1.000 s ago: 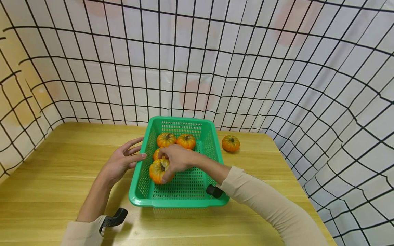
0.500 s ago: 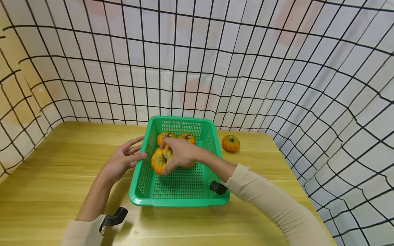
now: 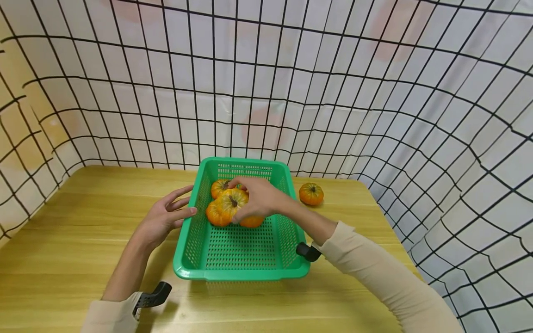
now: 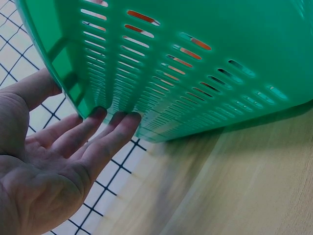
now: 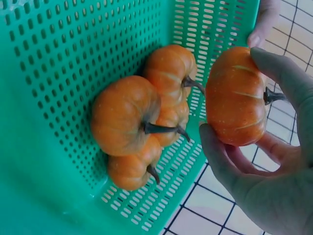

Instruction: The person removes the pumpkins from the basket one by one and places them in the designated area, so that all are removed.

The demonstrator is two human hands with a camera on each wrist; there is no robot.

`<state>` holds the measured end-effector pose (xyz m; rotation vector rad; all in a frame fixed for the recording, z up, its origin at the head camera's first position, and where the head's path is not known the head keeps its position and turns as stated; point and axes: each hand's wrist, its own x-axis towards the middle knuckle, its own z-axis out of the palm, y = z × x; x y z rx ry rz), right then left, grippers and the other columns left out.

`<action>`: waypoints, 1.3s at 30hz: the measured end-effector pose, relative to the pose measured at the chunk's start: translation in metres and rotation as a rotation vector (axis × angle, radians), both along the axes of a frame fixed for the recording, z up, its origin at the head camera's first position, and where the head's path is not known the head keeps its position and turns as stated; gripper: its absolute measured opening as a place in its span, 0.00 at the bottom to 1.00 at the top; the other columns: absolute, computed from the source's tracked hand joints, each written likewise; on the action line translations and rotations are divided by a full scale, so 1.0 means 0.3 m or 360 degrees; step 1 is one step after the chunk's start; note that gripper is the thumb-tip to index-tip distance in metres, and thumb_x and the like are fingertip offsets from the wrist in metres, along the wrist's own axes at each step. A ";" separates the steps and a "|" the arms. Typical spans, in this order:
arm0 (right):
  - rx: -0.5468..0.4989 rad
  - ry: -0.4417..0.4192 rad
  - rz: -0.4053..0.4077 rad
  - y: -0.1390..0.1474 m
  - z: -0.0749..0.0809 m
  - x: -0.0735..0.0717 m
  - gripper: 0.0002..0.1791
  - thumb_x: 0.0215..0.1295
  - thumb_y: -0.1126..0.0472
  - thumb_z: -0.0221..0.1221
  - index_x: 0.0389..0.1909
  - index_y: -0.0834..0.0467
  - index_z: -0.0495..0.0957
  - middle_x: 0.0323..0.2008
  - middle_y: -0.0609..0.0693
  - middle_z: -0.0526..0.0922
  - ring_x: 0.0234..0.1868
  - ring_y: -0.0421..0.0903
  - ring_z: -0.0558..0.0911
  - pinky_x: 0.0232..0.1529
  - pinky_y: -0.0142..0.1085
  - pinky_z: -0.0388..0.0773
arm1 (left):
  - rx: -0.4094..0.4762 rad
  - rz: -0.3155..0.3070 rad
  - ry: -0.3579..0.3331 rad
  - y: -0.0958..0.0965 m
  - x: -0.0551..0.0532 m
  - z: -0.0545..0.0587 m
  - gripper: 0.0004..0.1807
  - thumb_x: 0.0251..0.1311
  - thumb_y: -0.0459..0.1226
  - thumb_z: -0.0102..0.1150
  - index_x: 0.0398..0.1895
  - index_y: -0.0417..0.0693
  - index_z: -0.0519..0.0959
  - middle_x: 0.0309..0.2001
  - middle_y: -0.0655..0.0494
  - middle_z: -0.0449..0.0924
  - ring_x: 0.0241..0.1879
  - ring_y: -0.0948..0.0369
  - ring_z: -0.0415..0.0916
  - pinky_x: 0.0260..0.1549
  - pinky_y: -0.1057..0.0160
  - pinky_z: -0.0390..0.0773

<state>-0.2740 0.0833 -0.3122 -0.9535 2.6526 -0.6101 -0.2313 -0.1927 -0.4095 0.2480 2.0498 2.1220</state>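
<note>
My right hand [image 3: 264, 199] grips a small orange pumpkin [image 5: 237, 98] between thumb and fingers and holds it raised over the green plastic basket [image 3: 241, 274]. Below it several other pumpkins lie inside, among them one at the back left [image 3: 219, 188] and one under the held one [image 3: 251, 221]. In the right wrist view they cluster together, one pumpkin [image 5: 124, 115] partly covering its neighbours. My left hand [image 3: 164, 219] rests against the basket's left side, its fingers loosely extended. The left wrist view has those fingertips [image 4: 128, 120] on the slotted outer wall, the thumb at the rim.
Right of the basket, a single pumpkin [image 3: 311, 194] sits on the wooden table [image 3: 75, 231]. White sheeting with a black grid [image 3: 266, 92] encloses the back and sides. A black wrist mount [image 3: 308, 252] on the right arm hangs near the basket's right rim.
My right hand has lifted the pumpkin from the basket's left side and carried it back and to the right, over the others. The left hand stays in place.
</note>
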 end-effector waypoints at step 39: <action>-0.0472 0.0306 -0.0555 0.231 0.026 0.008 0.42 0.50 0.46 0.77 0.66 0.52 0.73 0.53 0.53 0.80 0.50 0.52 0.79 0.42 0.42 0.83 | -0.0003 -0.0007 0.0018 -0.001 0.002 -0.004 0.43 0.68 0.35 0.64 0.81 0.49 0.53 0.76 0.35 0.60 0.56 0.62 0.82 0.49 0.62 0.84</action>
